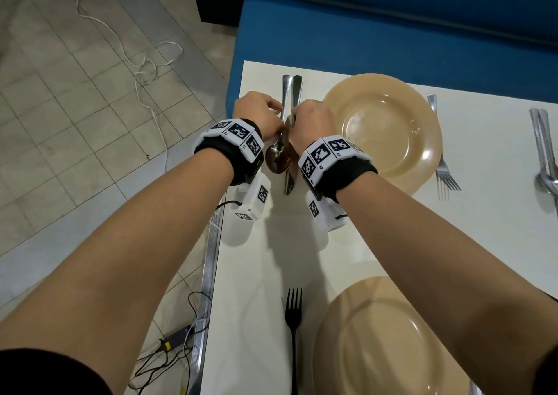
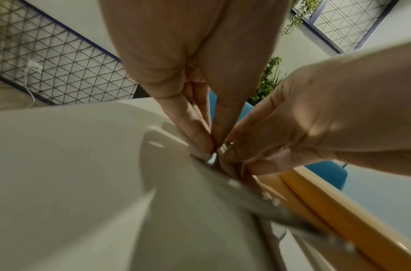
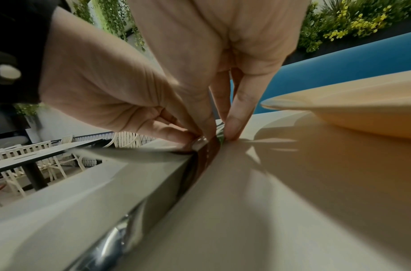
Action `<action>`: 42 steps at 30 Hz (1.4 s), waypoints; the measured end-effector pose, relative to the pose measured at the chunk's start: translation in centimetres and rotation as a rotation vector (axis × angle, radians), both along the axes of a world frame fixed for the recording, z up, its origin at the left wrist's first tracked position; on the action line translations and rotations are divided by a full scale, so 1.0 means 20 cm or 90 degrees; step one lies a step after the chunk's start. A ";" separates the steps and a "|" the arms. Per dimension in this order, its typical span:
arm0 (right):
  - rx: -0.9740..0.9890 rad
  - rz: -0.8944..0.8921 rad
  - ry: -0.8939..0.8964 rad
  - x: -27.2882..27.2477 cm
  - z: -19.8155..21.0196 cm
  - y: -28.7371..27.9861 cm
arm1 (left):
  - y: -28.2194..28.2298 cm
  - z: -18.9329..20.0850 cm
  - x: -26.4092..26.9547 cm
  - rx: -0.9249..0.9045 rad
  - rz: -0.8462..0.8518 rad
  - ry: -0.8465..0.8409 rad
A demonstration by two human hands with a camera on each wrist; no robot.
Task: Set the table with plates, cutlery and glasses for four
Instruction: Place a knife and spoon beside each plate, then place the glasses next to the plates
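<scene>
Left hand [image 1: 259,112] fingers [image 2: 195,133] drawn together, tips pinching the handle of the spoon [image 1: 276,156] at the table surface. Right hand [image 1: 311,126] fingers [image 3: 237,117] likewise drawn down, pinching the handle of the knife [image 1: 290,180] immediately beside the spoon; thumb and fingertips seen pressed to the metal in the right wrist view. Both hands nearly touching, knuckles up, meeting over the two handles. Spoon and knife lying side by side and parallel on the white table [image 1: 302,243], handles toward 12 o'clock, spoon bowl and knife blade toward 6 o'clock; whether either is lifted clear of the surface cannot be told. Far plate [image 1: 383,132], tan, at 3 o'clock of the hands, just beside the knife, not touching it. Fork [image 1: 444,165] at 3 o'clock of that plate, tines toward 6 o'clock. Further cutlery [image 1: 545,153] near the right frame edge, well apart from the hands; kind not fully discernible. Near plate [image 1: 386,334], same tan colour, at 5 o'clock of the hands, partly covered by the right forearm. Dark fork [image 1: 293,319] at 9 o'clock of the near plate, tines toward 12 o'clock. Marker-patterned wrist bands on both wrists. Blue bench [image 1: 392,26] at 12 o'clock beyond the table edge. Tiled floor [image 1: 75,122] with a white cable [image 1: 145,65] at 9 to 10 o'clock.
</scene>
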State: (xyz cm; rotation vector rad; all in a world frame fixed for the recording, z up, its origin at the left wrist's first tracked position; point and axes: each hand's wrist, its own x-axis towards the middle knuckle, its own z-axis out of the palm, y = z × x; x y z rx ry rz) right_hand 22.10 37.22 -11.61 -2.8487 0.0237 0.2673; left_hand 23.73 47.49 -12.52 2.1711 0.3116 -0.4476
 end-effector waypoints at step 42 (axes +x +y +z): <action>0.206 -0.239 -0.137 -0.67 0.50 -1.84 | -1.64 0.54 -0.58 -0.013 -0.151 -0.201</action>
